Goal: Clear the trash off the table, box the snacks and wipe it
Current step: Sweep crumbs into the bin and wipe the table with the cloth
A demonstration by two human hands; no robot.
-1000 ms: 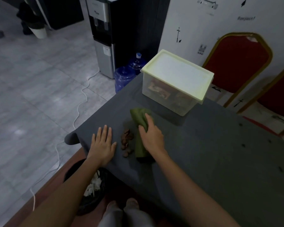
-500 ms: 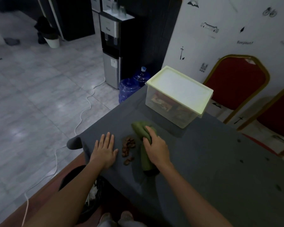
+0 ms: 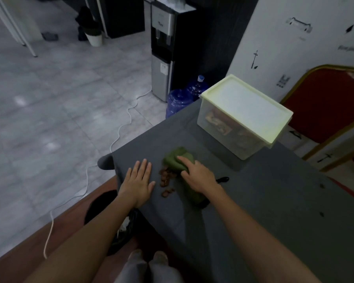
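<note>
Left hand [image 3: 138, 184]: my fingers straight, close together, flat on the grey cloth-covered tabletop [image 3: 274, 201], holding nothing.
Right hand [image 3: 198, 176]: my fingers spread over the green cloth [image 3: 175, 158], pressing it down; whether they grip it, I cannot tell.
Cloth: soft, bunched, elongated.
Crumbs [image 3: 167, 180]: small brown bits, just left of cloth, between my hands.
Snack box [image 3: 243, 117]: clear plastic, pale lid on, beyond cloth.
Trash bin [image 3: 102, 203]: black, on the floor below my left forearm.

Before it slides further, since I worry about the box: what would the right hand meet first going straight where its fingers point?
Probably nothing: the right hand on the green cloth points up-left, missing the snack box.
</note>
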